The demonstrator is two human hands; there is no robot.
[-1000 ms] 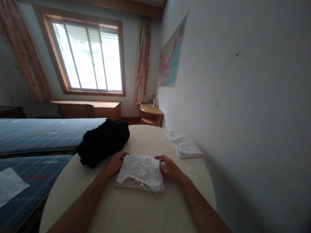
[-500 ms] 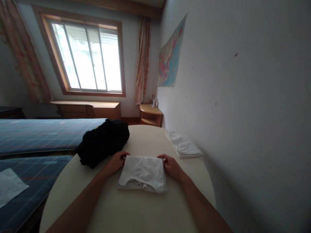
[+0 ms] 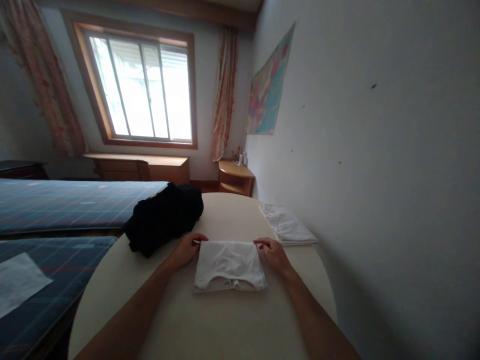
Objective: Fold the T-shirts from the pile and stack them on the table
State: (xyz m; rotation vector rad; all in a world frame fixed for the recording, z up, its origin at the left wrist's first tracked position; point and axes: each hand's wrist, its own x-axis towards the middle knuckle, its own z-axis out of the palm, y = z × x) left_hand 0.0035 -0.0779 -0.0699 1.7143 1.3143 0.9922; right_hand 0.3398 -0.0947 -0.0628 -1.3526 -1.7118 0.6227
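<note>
A white T-shirt (image 3: 229,261) lies folded into a neat rectangle on the round cream table (image 3: 225,325), its curved neckline facing me. My left hand (image 3: 187,250) pinches the far left corner between thumb and fingers. At the far right corner, my right hand (image 3: 275,256) grips the cloth in the same way. Both wrists rest low, close to the tabletop. Another folded white garment (image 3: 288,226) lies beyond my right hand, by the wall.
A bundled black garment (image 3: 165,217) sits at the table's left edge. Two plaid mattresses (image 3: 86,205) stand to the left, one with a white sheet (image 3: 22,282) on it. The wall (image 3: 393,200) runs close along the right. A small corner shelf (image 3: 236,172) stands behind.
The folded T-shirt has shifted slightly right and its near edge looks straighter and flatter. Both hands remain at its far corners. The whole view has turned a little to the left.
</note>
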